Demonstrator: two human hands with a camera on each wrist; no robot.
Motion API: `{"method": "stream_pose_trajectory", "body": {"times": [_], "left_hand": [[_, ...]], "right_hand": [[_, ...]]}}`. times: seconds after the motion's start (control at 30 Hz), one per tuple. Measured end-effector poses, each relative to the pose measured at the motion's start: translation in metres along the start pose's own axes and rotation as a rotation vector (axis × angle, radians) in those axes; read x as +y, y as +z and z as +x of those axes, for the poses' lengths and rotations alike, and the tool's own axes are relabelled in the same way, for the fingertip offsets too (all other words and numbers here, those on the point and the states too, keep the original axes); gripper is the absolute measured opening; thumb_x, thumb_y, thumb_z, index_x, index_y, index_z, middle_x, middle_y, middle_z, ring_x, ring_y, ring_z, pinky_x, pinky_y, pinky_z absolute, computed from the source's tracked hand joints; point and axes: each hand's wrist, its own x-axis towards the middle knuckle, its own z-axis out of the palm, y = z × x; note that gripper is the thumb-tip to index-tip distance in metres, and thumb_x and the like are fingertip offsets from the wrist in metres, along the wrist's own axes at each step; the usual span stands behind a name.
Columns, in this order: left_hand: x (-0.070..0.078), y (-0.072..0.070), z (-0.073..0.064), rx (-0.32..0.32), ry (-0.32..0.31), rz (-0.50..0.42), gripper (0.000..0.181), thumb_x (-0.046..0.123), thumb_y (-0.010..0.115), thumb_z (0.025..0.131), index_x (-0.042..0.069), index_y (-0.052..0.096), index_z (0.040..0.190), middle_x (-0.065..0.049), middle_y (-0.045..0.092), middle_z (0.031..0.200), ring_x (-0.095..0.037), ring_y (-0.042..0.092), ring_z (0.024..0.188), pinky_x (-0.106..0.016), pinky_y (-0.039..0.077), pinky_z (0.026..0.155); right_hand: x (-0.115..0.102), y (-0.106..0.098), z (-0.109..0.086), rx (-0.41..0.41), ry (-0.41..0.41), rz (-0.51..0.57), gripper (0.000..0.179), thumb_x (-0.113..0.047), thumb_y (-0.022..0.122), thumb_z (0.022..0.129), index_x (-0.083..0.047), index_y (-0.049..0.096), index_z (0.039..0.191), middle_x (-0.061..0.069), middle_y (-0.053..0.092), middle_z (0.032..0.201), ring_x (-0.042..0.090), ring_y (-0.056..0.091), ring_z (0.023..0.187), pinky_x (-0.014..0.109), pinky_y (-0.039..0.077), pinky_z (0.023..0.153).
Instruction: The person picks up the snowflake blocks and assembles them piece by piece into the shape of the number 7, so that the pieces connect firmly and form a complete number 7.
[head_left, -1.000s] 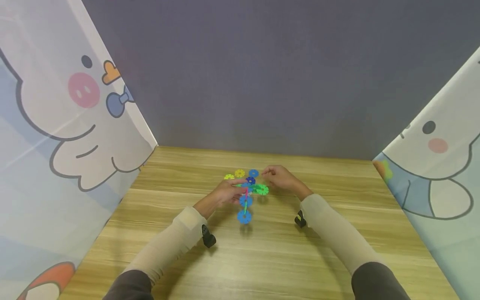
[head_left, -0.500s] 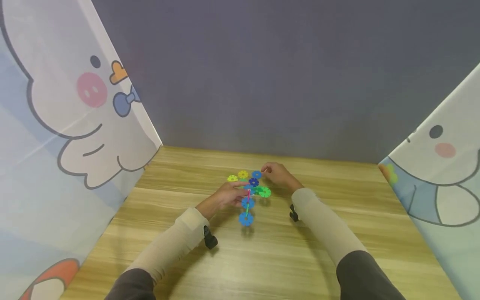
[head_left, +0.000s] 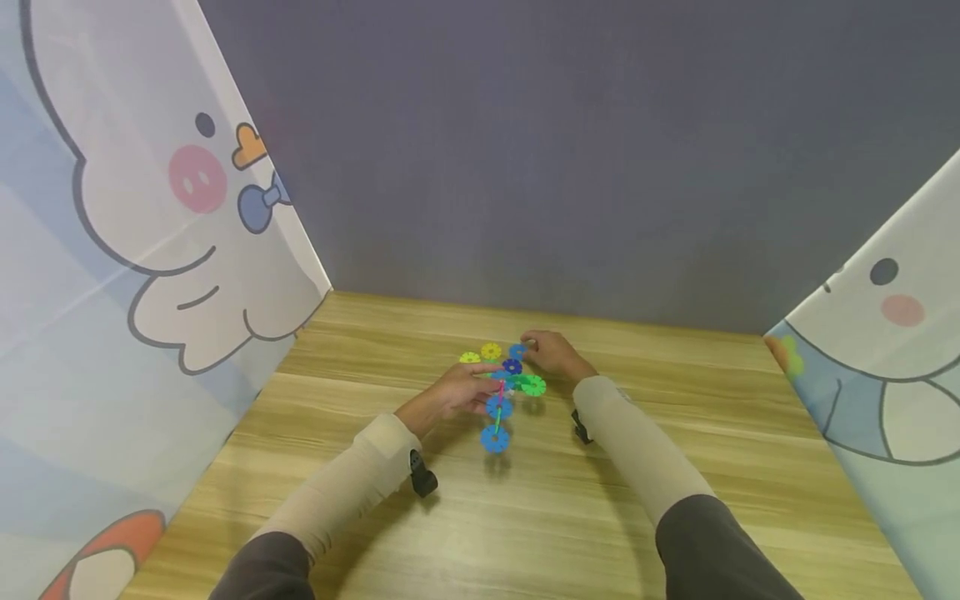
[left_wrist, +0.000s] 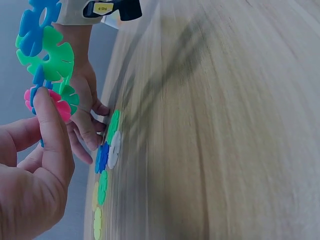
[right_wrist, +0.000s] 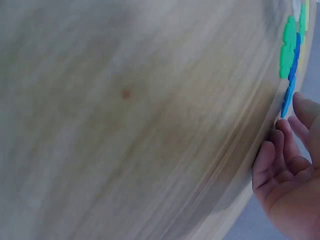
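Observation:
My left hand pinches a linked chain of notched plastic discs, held above the table. The chain has blue discs, a green disc and a pink disc. Its lowest blue disc in the head view hangs nearest to me. At the far side my right hand has its fingertips at the edge of a loose light blue disc. Its fingers are loosely bent in the right wrist view, with the thumb beside that disc. Whether they touch it I cannot tell.
Loose discs lie flat near the hands: a dark blue disc, a yellow disc, a yellow-green disc, a white disc and green ones. The wooden table meets a grey panel behind; cartoon-printed sheets flank it.
My right hand has moved in toward the light blue disc, its fingertips now at the disc's edge. The left hand keeps its pinch on the chain. The head view has shifted slightly.

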Motion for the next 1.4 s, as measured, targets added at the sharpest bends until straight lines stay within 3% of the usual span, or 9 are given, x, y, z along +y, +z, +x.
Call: {"method": "stream_pose_trajectory", "body": {"times": [0.13,0.33,0.57,0.9,1.03,1.2,1.4], "left_hand": [[0.000,0.001,0.001,0.010,-0.001,-0.003,0.052,0.014,0.065,0.100,0.010,0.051,0.150,0.000,0.072,0.095,-0.012,0.070,0.077,-0.027,0.063,0.070],[-0.001,0.003,0.001,0.033,-0.010,-0.004,0.047,0.012,0.066,0.099,0.012,0.057,0.145,-0.001,0.072,0.094,-0.013,0.070,0.077,-0.027,0.063,0.070],[-0.002,0.004,0.001,0.038,-0.009,-0.006,0.045,0.012,0.066,0.099,0.014,0.060,0.143,-0.001,0.072,0.094,-0.013,0.070,0.077,-0.029,0.064,0.070],[-0.001,0.004,0.000,0.038,-0.014,-0.032,0.046,0.011,0.065,0.099,0.012,0.058,0.145,0.000,0.072,0.087,-0.012,0.069,0.073,-0.025,0.062,0.065],[-0.002,0.005,0.000,0.034,-0.011,-0.041,0.046,0.011,0.065,0.099,0.012,0.058,0.145,0.000,0.071,0.085,-0.011,0.068,0.071,-0.024,0.061,0.063],[-0.002,0.005,-0.001,0.028,-0.011,-0.036,0.046,0.011,0.066,0.099,0.012,0.058,0.145,0.000,0.071,0.086,-0.011,0.068,0.071,-0.025,0.062,0.065],[-0.002,0.004,-0.002,0.029,-0.007,-0.017,0.046,0.013,0.066,0.099,0.013,0.058,0.145,0.001,0.071,0.088,-0.011,0.068,0.073,-0.024,0.061,0.065]], "right_hand": [[-0.004,0.001,0.001,-0.004,-0.001,-0.062,0.046,-0.020,0.060,0.102,-0.004,0.054,0.144,0.018,0.069,0.129,0.033,0.067,0.117,0.050,0.053,0.105],[-0.010,0.002,-0.001,0.001,-0.002,-0.122,0.043,-0.021,0.061,0.102,-0.003,0.058,0.141,0.017,0.058,0.147,0.038,0.054,0.136,0.051,0.041,0.118],[-0.008,0.004,-0.003,0.003,0.029,-0.120,0.039,-0.023,0.063,0.102,-0.007,0.060,0.138,0.015,0.067,0.133,0.034,0.064,0.120,0.052,0.051,0.106],[-0.004,0.004,-0.003,0.032,0.067,-0.057,0.036,-0.024,0.066,0.100,-0.006,0.059,0.130,0.018,0.067,0.119,0.033,0.063,0.113,0.049,0.054,0.099],[-0.002,0.005,-0.004,0.052,0.060,-0.041,0.034,-0.023,0.067,0.100,-0.004,0.056,0.126,0.013,0.066,0.105,0.026,0.062,0.096,0.042,0.056,0.086],[0.000,0.004,-0.008,0.042,0.049,-0.017,0.029,-0.019,0.062,0.102,-0.003,0.054,0.125,0.008,0.060,0.090,0.019,0.053,0.075,0.033,0.048,0.071],[0.000,0.002,-0.013,0.051,0.020,0.002,0.024,-0.016,0.059,0.102,-0.003,0.059,0.122,0.010,0.067,0.098,0.021,0.062,0.086,0.035,0.053,0.076]]}}
